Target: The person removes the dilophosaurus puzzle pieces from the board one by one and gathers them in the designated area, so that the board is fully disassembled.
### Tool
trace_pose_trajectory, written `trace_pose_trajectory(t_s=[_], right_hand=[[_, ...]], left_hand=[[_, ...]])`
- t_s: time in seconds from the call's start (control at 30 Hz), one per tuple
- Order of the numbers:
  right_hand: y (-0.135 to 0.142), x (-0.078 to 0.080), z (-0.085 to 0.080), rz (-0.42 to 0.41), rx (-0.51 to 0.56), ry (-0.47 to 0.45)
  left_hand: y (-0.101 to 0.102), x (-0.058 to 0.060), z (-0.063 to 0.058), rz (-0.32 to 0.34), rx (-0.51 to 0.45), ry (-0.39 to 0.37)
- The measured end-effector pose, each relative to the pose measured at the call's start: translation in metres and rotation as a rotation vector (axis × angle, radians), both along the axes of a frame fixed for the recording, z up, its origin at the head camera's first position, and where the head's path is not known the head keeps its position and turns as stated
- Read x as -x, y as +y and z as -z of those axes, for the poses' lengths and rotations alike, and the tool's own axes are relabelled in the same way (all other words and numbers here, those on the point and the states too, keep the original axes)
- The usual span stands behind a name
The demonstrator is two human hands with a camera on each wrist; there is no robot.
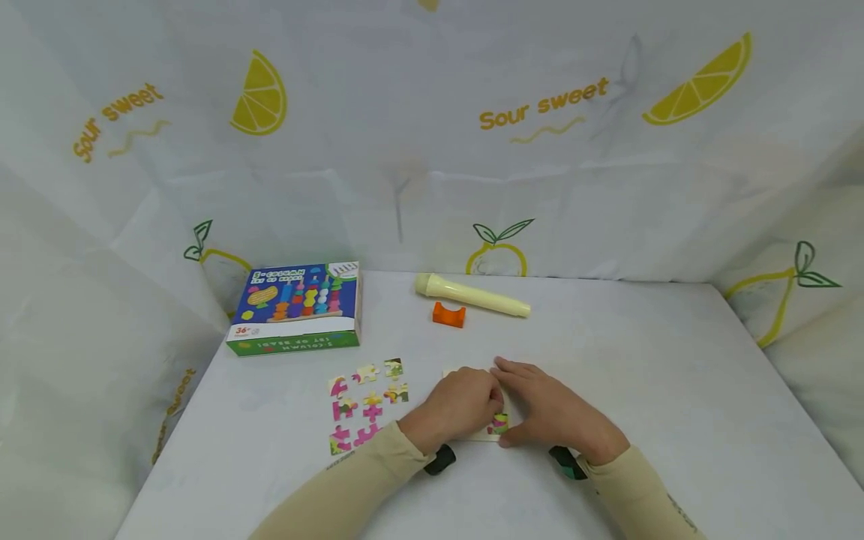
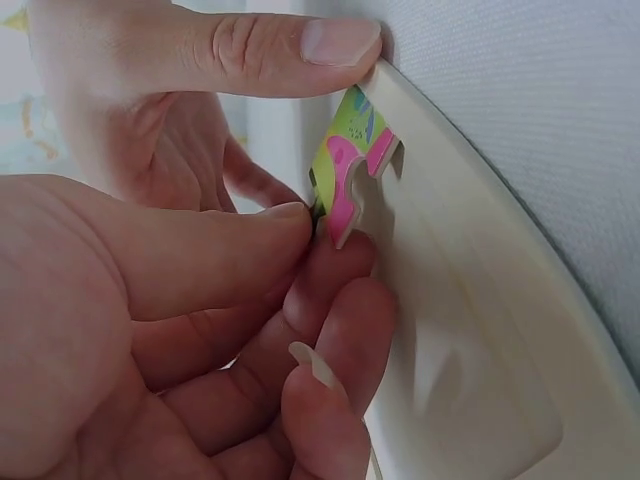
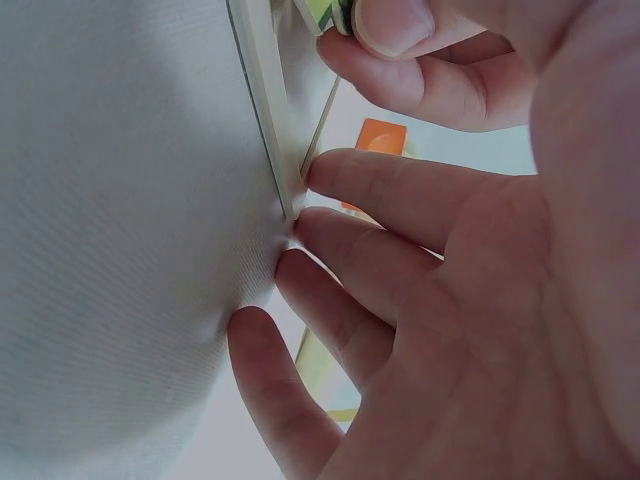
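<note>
Over a shallow white puzzle tray, my left hand pinches a puzzle piece between thumb and forefinger; the fingers mostly hide it, and a green bit shows in the right wrist view. Right beside those fingertips, a green and pink corner piece sits at the tray's near right corner. My right hand has its fingers extended along the tray's right side. In the left wrist view its thumb lies on the rim at the corner, while its forefinger and middle fingertips touch the edge in the right wrist view.
Several loose pink, green and yellow puzzle pieces lie left of the tray. Behind it are an orange block with a curved notch and a pale yellow stick. A blue bead-set box stands at the back left.
</note>
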State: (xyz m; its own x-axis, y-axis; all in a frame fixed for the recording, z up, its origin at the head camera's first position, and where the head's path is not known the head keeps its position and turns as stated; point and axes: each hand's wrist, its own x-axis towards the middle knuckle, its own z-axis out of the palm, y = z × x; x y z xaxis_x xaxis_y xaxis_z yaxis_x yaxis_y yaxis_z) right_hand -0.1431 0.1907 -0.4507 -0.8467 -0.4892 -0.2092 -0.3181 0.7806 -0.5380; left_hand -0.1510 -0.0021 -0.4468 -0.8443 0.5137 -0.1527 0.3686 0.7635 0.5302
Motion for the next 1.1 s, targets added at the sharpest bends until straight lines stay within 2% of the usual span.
trace_pose_trajectory(t_s=[0.23,0.37,0.53,0.73,0.9,1.1], right_hand=[[0.0,0.0,0.001,0.018,-0.007,-0.02],[0.003,-0.002,0.001,0.03,-0.043,-0.027],[0.005,-0.001,0.0,0.046,-0.077,-0.027],[0.006,-0.002,0.001,0.042,-0.086,-0.016],[0.008,-0.002,0.001,0.04,-0.091,-0.012],[0.007,0.0,0.002,0.021,-0.065,-0.001]], left_hand=[[-0.003,-0.002,0.0,-0.002,-0.026,-0.021],[-0.01,-0.005,-0.005,-0.019,-0.04,-0.053],[-0.041,-0.001,-0.009,-0.078,-0.06,-0.057],[-0.083,-0.002,-0.008,-0.139,-0.061,-0.027],[-0.104,-0.007,-0.003,-0.15,-0.059,-0.028],[-0.121,-0.014,0.0,-0.173,-0.051,-0.079]])
